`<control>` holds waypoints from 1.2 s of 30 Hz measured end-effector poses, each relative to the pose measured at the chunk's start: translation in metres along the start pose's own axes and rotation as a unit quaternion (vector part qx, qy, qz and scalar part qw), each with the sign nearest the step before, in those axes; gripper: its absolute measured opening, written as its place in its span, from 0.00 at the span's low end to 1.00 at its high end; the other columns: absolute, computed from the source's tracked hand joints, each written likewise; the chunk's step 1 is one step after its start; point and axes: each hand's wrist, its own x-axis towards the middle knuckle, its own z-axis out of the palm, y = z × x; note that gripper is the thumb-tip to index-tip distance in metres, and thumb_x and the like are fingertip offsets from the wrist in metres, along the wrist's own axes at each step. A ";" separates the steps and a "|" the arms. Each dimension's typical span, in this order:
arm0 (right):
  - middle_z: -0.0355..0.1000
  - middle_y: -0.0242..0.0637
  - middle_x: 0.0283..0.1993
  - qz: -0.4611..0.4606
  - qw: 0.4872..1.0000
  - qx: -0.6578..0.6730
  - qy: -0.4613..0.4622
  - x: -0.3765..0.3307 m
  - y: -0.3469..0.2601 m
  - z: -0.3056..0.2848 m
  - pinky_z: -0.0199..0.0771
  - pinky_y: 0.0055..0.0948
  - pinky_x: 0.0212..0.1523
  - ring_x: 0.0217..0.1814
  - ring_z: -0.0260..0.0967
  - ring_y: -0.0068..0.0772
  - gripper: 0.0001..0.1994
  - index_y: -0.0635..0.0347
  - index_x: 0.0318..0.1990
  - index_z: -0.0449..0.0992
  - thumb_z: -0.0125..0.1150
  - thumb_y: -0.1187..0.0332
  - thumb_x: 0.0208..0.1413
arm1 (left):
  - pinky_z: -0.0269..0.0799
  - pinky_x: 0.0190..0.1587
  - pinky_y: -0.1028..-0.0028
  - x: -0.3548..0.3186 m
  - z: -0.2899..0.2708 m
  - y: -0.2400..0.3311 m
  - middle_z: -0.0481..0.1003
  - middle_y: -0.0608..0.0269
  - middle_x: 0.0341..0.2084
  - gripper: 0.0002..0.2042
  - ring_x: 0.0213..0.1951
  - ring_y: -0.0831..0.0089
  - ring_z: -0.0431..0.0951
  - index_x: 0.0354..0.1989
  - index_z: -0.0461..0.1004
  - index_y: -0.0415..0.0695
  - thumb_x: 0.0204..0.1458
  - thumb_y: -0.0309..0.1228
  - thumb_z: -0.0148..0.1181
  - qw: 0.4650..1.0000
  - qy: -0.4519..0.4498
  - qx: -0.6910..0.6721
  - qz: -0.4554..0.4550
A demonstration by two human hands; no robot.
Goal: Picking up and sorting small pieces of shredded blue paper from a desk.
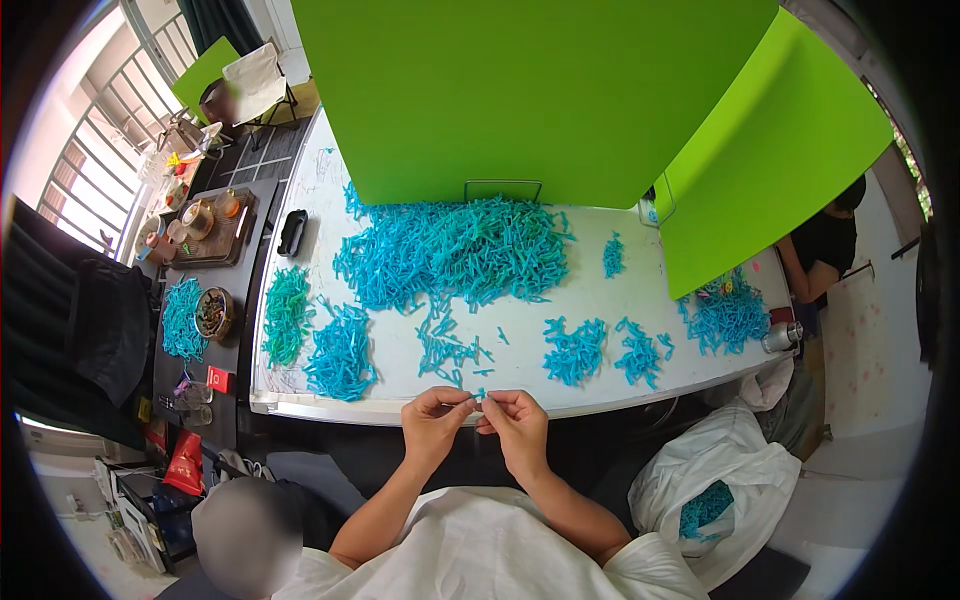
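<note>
My left hand (430, 428) and my right hand (520, 428) meet at the front edge of the white table (600, 400). Pinched between their fingertips is a small blue plastic piece (479, 395), too small to make out its exact kind. Just beyond the hands lie loose blue pieces (450, 350), thinly scattered. Farther back spreads a large heap of blue and teal pieces (455, 250). A blue pile (341, 352) and a greener pile (287, 315) lie to the left. Smaller piles (574, 350) lie to the right.
Green boards (540, 90) stand along the table's back and right. A black tray (293, 233) lies left; a metal can (782, 337) stands right. A white sack (720, 460) holds more pieces. A person (825, 245) sits behind the right board; another head (247, 535) is lower left.
</note>
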 end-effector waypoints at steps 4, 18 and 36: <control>0.78 0.42 0.37 -0.003 0.999 0.037 0.016 -0.001 -0.004 0.001 0.79 0.22 0.32 0.31 0.76 0.24 0.09 0.67 0.45 0.74 0.63 0.73 0.60 | 0.77 0.39 0.80 0.000 0.001 0.001 0.79 0.61 0.33 0.05 0.35 0.78 0.79 0.35 0.79 0.34 0.51 0.16 0.67 1.000 0.017 -0.016 -0.002; 0.78 0.36 0.34 -0.034 0.995 -0.087 -0.018 -0.002 -0.003 -0.025 0.75 0.17 0.28 0.29 0.75 0.19 0.07 0.66 0.41 0.77 0.65 0.72 0.59 | 0.77 0.41 0.80 -0.002 0.008 -0.016 0.80 0.61 0.34 0.09 0.37 0.78 0.79 0.39 0.80 0.35 0.49 0.17 0.68 1.000 -0.029 -0.002 0.002; 0.72 0.41 0.46 -0.295 0.751 -0.527 0.267 0.073 -0.092 -0.148 0.73 0.36 0.42 0.44 0.70 0.40 0.17 0.62 0.47 0.78 0.71 0.67 0.49 | 0.70 0.36 0.82 -0.015 -0.012 -0.019 0.77 0.68 0.29 0.05 0.31 0.83 0.75 0.41 0.79 0.38 0.58 0.22 0.62 0.994 -0.029 0.091 -0.055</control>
